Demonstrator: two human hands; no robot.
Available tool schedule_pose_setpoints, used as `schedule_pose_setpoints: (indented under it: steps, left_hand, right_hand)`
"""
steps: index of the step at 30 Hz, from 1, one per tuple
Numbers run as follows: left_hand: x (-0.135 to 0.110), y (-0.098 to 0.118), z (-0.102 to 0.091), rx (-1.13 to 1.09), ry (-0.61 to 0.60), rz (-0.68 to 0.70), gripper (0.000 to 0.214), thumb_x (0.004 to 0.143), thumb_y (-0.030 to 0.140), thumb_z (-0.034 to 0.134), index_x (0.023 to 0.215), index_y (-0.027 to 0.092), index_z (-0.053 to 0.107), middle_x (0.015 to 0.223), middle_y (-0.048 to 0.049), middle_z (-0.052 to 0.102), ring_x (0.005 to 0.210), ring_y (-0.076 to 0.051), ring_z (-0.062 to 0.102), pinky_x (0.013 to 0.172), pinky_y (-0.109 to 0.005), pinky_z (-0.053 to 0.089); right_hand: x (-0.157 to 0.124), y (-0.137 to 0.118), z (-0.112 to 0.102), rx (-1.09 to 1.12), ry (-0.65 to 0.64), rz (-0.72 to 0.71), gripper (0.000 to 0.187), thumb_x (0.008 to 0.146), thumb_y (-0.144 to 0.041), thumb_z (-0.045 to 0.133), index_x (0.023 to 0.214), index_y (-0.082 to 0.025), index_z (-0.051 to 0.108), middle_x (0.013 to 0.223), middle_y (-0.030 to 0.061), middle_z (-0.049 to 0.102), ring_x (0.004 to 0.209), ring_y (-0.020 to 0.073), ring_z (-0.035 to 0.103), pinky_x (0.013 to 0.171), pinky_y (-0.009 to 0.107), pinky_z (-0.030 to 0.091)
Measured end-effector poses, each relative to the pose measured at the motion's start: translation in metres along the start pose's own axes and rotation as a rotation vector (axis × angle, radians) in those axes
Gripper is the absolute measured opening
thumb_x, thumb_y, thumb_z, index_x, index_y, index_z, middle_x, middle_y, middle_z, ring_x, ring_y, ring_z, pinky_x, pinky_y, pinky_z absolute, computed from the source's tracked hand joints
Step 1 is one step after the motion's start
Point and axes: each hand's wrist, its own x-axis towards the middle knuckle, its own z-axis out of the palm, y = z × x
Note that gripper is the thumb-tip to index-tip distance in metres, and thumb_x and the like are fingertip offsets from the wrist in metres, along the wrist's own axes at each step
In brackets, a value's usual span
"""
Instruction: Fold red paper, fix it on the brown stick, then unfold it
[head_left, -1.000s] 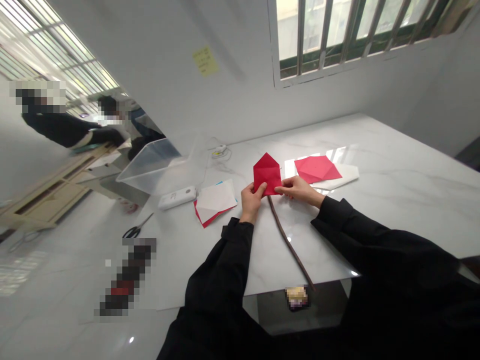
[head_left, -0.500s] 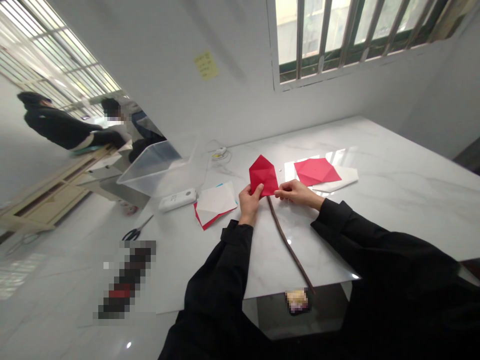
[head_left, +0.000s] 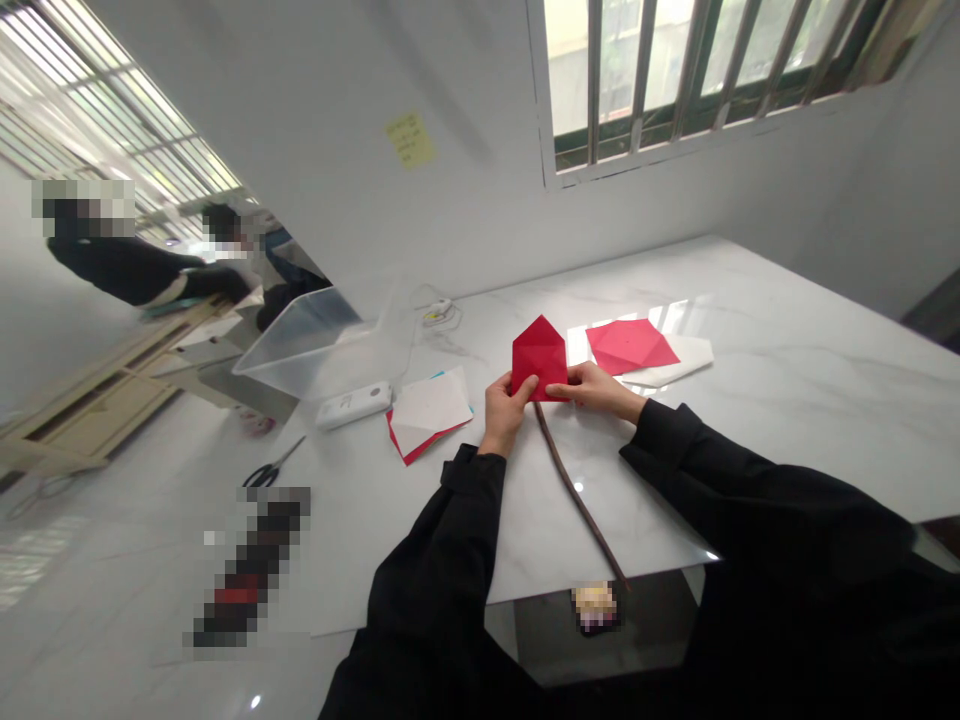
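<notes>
A folded red paper [head_left: 540, 352], pointed at the top like an open envelope, is held up over the table. My left hand [head_left: 508, 410] grips its lower left part, thumb on the front. At its lower right, my right hand [head_left: 592, 388] pinches it, thumb also in front. Below the paper a thin brown stick [head_left: 574, 485] runs down to the table's near edge; its upper end is hidden by the paper. Right of my hands lie a creased red sheet [head_left: 632, 345] and a folded white paper [head_left: 686, 362]. To the left is a stack of papers, white sheet [head_left: 431, 408] on top.
Scissors [head_left: 274, 467] and a blurred-out dark item [head_left: 251, 570] lie on the left of the marble-patterned table [head_left: 810, 400]. A white device [head_left: 354, 404] and a clear plastic bin [head_left: 300, 345] stand beyond. Two people [head_left: 124, 262] are at the far left.
The red paper has shifted slightly right and turned to face me more squarely. My right hand has moved from its lower corner to a grip with the thumb across the front.
</notes>
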Motion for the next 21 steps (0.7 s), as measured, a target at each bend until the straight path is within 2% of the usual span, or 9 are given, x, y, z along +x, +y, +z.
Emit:
schedule_pose_setpoints:
  steps: [5,12,18,21]
  left_hand:
    - [0.0002,0.0001,-0.0001,-0.023,0.02,-0.021,0.045,0.069,0.043,0.087,0.1,0.013,0.077,0.095,-0.0093,0.078,0.085,-0.022,0.071,0.085,-0.035,0.054]
    - [-0.0021,0.0008,-0.0002,-0.039,-0.087,-0.086,0.048,0.068,0.043,0.088,0.104,0.013,0.077,0.096,-0.0094,0.079,0.088,-0.024,0.073,0.087,-0.037,0.056]
    - [-0.0017,0.0014,-0.0002,-0.025,-0.113,-0.086,0.049,0.07,0.045,0.087,0.106,0.012,0.078,0.098,-0.0106,0.079,0.091,-0.025,0.073,0.086,-0.036,0.057]
    - [-0.0008,0.001,0.0007,-0.046,-0.079,-0.085,0.048,0.073,0.048,0.085,0.104,0.012,0.078,0.097,-0.0103,0.079,0.089,-0.024,0.073,0.084,-0.035,0.057]
  right_hand:
    - [-0.0007,-0.0036,0.0005,-0.016,0.023,0.02,0.052,0.078,-0.064,0.073,0.08,-0.012,0.073,0.067,0.0049,0.066,0.056,0.0112,0.048,0.053,0.026,0.032]
    - [0.001,0.0021,0.0029,0.11,0.12,0.001,0.054,0.076,-0.062,0.077,0.088,-0.01,0.074,0.075,0.0067,0.07,0.061,0.0131,0.055,0.056,0.026,0.04]
    - [0.0018,0.0047,0.0024,0.152,0.115,-0.004,0.051,0.076,-0.058,0.079,0.091,-0.01,0.075,0.082,0.0087,0.074,0.067,0.0159,0.061,0.059,0.027,0.045]
    - [0.0016,0.0044,0.0023,0.184,0.098,0.007,0.048,0.077,-0.053,0.081,0.097,-0.01,0.077,0.089,0.0109,0.076,0.071,0.0181,0.065,0.063,0.028,0.049]
